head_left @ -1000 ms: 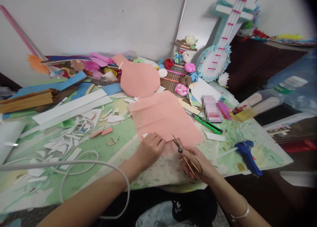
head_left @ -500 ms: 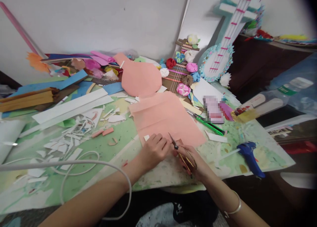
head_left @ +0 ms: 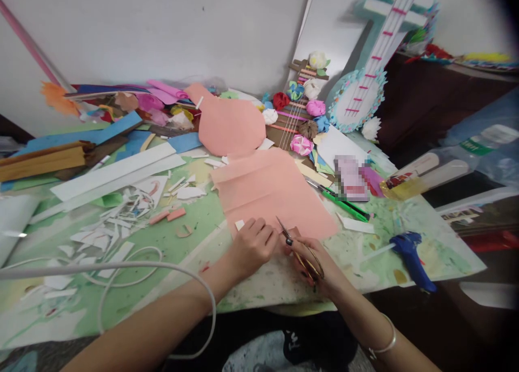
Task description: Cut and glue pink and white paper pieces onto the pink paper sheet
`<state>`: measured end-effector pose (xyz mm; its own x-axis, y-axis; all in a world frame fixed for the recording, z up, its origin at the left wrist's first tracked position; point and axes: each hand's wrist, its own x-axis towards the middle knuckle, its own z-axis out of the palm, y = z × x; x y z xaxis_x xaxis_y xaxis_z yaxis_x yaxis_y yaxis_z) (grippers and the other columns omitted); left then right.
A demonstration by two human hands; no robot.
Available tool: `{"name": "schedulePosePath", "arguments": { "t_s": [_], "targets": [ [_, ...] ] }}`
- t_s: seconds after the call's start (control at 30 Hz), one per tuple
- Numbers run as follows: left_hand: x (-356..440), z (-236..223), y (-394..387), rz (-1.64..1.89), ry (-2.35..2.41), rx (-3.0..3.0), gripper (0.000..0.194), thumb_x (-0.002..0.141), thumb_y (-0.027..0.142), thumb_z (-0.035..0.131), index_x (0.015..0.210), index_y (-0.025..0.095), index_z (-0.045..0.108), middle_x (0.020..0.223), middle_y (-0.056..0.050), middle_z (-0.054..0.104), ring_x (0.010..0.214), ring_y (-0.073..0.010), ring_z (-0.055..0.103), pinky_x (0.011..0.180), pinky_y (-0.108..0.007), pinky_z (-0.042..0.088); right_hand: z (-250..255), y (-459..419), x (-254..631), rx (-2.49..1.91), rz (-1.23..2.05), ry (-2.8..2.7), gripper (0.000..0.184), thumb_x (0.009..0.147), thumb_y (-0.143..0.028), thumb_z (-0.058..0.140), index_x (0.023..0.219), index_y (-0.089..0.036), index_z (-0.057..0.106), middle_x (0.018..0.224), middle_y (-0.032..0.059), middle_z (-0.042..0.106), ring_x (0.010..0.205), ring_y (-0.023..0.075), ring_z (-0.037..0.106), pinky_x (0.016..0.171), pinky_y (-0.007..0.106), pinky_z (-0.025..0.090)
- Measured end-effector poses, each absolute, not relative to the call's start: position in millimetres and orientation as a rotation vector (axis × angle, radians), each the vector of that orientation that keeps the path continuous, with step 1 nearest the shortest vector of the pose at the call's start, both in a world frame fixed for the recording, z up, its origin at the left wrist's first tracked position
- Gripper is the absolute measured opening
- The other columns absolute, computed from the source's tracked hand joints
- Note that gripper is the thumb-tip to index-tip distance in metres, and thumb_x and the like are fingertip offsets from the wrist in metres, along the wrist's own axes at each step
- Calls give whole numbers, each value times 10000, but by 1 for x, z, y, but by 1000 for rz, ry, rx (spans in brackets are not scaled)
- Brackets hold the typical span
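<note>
A large sheet of salmon-pink paper (head_left: 267,188) with fold lines lies at the middle of the table. My left hand (head_left: 253,247) is closed over its near edge, gripping the paper with curled fingers. In my right hand (head_left: 320,261) is a pair of scissors (head_left: 306,256) with gold-coloured handles, my fingers through the loops. The blades point away from me and lie at the paper's near edge, just right of my left hand. A small white scrap (head_left: 239,225) rests beside my left knuckles. Behind the sheet sits a pink lute-shaped cutout (head_left: 231,126).
White paper scraps (head_left: 109,220) and a white cable (head_left: 162,265) cover the left side. A green utility knife (head_left: 344,203), a phone (head_left: 351,177) and a blue glue gun (head_left: 411,258) lie to the right. A plastic bottle (head_left: 450,164) stands at the right edge; decorated paper instruments (head_left: 357,99) lean behind.
The view has shifted very slightly. The scissor blades look a little closer together; both hands stay in nearly the same place on the paper.
</note>
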<state>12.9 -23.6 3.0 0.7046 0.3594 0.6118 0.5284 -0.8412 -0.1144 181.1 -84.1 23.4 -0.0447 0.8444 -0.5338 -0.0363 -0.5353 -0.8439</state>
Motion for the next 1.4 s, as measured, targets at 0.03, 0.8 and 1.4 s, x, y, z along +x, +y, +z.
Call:
{"name": "schedulePosePath", "arguments": {
  "t_s": [0.03, 0.8, 1.4],
  "targets": [
    [13, 3, -24, -857, -702, -2631, 227, 919, 107, 439, 755, 113, 595, 677, -67, 571, 667, -187, 492, 587, -330, 362, 22, -84, 181, -1557, 1659, -869, 474, 691, -626, 627, 737, -163, 541, 366, -96, 394, 264, 36, 268, 263, 166, 234],
    [13, 3, -24, -842, -768, -2627, 216, 910, 103, 448, 758, 113, 603, 683, -76, 584, 675, -193, 499, 598, -337, 367, 22, -85, 180, -1668, 1642, -935, 525, 641, -668, 622, 744, -161, 532, 377, -118, 335, 284, 25, 240, 257, 153, 216],
    [14, 4, -25, -907, -724, -2593, 224, 897, 121, 490, 691, 127, 579, 625, -56, 559, 656, -192, 497, 582, -332, 359, 29, -83, 178, -1627, 1627, -884, 443, 668, -601, 628, 723, -173, 526, 401, -103, 319, 318, 46, 259, 277, 172, 212]
  ]
}}
